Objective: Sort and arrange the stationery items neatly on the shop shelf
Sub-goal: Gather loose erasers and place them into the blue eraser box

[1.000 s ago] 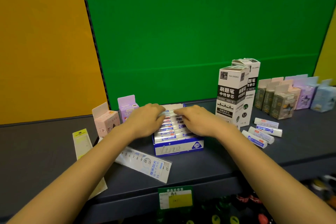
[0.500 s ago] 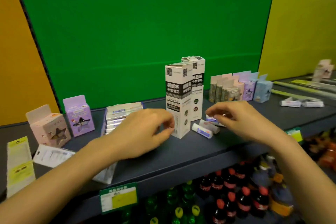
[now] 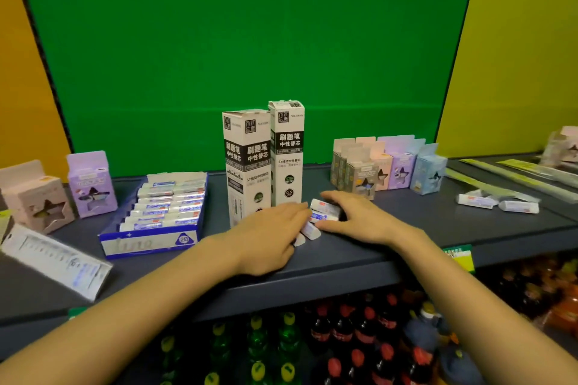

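Observation:
Three or so loose white erasers [image 3: 322, 212] with blue and red labels lie on the dark shelf [image 3: 344, 262], just in front of two tall white-and-black refill boxes [image 3: 247, 166]. My left hand [image 3: 269, 237] lies palm down against their left side, and one eraser peeks out under its fingers. My right hand [image 3: 359, 219] curls over them from the right, so both hands close on the small pile. A blue display tray [image 3: 150, 244] marked 2B, filled with rows of the same erasers, stands to the left.
Small pink [image 3: 34, 203] and purple [image 3: 90, 184] boxes and a ruler packet [image 3: 56, 259] sit at the left. A row of small boxes [image 3: 391, 166], two more erasers [image 3: 497, 203] and long ruler packs [image 3: 500, 184] are at the right. Drink bottles [image 3: 344, 337] fill the shelf below.
Both hands left the eraser tray and moved right, past the tall boxes, onto the loose erasers. My view swung right with them.

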{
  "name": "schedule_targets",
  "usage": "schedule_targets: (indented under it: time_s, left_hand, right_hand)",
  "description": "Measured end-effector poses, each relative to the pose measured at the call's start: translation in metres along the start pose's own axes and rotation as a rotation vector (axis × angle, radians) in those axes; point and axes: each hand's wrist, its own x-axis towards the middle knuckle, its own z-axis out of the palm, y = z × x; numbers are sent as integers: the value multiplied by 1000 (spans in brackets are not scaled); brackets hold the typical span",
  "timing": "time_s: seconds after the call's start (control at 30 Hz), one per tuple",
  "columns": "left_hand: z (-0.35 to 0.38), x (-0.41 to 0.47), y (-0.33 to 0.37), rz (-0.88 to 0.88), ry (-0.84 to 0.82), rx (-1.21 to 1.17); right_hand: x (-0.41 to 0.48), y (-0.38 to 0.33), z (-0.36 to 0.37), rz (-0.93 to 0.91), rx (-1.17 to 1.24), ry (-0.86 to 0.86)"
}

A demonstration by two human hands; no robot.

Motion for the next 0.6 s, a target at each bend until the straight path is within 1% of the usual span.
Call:
schedule_targets:
  time_s: [0.13,0.2,0.3,0.4,0.53,0.6]
  left_hand:
    - [0,7,0,-41,-88,-11]
    - [-1,9,0,-37,-122,-18]
    - [-3,11,0,-56,-176,-102]
    - [-4,12,3,-86,-197,-180]
    - [-11,15,9,-140,-217,-289]
    - [-15,17,11,-169,-254,-346]
  right_hand:
    - [4,6,0,-62,-24,12]
    - [5,8,-3,-68,-29,-9]
    - [10,11,-6,-36,-52,-94]
    - [14,11,-7,9,-50,-169]
    - [15,7,-8,15,-87,-197]
    - [15,6,-8,16,-96,-211]
